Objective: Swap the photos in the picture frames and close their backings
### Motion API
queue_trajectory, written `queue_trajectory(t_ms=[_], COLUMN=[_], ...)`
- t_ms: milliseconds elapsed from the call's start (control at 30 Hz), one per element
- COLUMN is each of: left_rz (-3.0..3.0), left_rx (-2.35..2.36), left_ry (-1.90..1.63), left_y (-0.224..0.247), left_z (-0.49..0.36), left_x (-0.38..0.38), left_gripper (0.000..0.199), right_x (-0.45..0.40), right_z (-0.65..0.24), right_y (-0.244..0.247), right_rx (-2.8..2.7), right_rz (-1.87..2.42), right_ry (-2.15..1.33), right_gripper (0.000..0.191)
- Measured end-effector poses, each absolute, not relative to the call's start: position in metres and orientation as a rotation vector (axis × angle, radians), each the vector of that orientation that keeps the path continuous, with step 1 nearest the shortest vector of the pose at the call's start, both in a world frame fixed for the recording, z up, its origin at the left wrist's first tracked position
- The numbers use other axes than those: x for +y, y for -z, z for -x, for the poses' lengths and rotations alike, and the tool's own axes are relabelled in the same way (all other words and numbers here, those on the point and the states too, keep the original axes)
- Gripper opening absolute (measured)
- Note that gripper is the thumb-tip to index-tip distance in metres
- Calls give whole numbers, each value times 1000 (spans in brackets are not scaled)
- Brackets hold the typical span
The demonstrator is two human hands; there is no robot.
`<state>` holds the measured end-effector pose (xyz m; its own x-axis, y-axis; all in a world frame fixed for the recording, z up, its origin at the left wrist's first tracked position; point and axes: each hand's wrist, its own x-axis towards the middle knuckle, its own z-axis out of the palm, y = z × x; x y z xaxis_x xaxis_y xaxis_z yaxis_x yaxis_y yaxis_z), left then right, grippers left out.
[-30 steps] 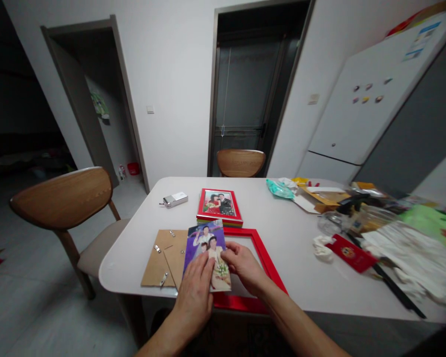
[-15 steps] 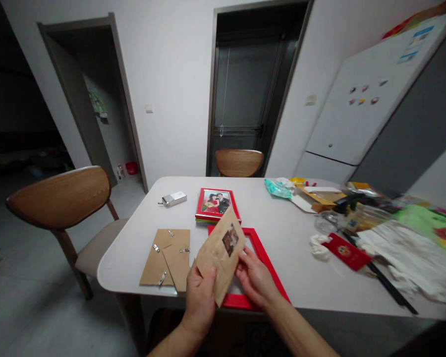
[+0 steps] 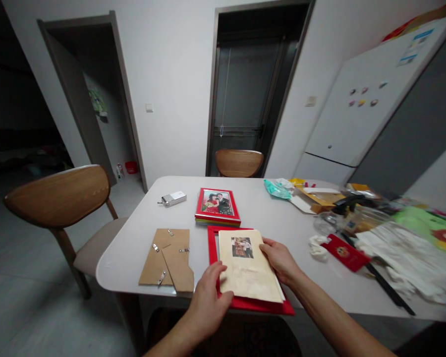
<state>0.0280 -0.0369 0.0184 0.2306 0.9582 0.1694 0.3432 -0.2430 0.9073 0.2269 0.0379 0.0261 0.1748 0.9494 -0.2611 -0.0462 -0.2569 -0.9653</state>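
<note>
A cream sheet [image 3: 250, 277] with a small picture printed near its top lies over a red frame [image 3: 212, 248] at the table's front edge. My left hand [image 3: 211, 295] is at the sheet's left edge, thumb and fingers apart. At its upper right edge, my right hand [image 3: 278, 258] grips the sheet, fingertips on top. Left of the frame rests a brown backing board [image 3: 150, 263] with metal clips and a stand flap. Behind the frame, a stack of red-edged framed photos [image 3: 217, 204] shows a couple on top.
A small silver device [image 3: 174, 199] sits at the table's back left. On the right are crumpled tissue [image 3: 318, 248], a red packet [image 3: 345, 253], white cloth [image 3: 401, 263], a plastic container and a teal bag [image 3: 277, 189]. Wooden chairs [image 3: 63, 196] stand left and behind.
The cream sheet has gone from tilted in both hands to lying flat over the red frame. My left hand's fingers have spread, and my right hand has moved right and slightly up.
</note>
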Motion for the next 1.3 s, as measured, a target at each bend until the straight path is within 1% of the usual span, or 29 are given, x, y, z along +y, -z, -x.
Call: queue_trajectory(t_ms=[200, 367, 533, 633, 800, 867, 1000, 1167, 1300], left_rz=[-2100, -2249, -2305, -2337, -2366, -2376, -2391, -2423, -2461], left_rx=[1171, 1138, 1149, 1155, 1145, 1142, 1162, 1199, 1225], left_ry=[-847, -731, -709, -708, -727, -736, -718, -650, -592], left_y=[-15, -12, -6, -5, -4, -3, -3, -10, -13], left_z=[-27, -25, -25, -26, -25, -25, -26, -29, -30], left_x=[-44, -45, -44, -44, -44, -43, -44, -45, -46], left_gripper=[43, 44, 48, 46, 42, 42, 40, 35, 35], right_x=[51, 58, 60, 59, 58, 59, 58, 52, 48], right_z=[-219, -225, -232, -232, -232, -232, -229, -223, -221], right_y=[-9, -3, 0, 0, 3, 2, -7, -19, -17], right_rx=[-1057, -1110, -1145, -1210, -1196, -1220, -1463, -1830, -1916], right_rz=[1476, 1555, 1639, 1643, 1650, 1673, 1782, 2036, 2155], right_ry=[-1210, -1030, -931, -873, -941, -916, -702, -301, -127], right_gripper=[49, 52, 52, 51, 49, 48, 40, 30, 29])
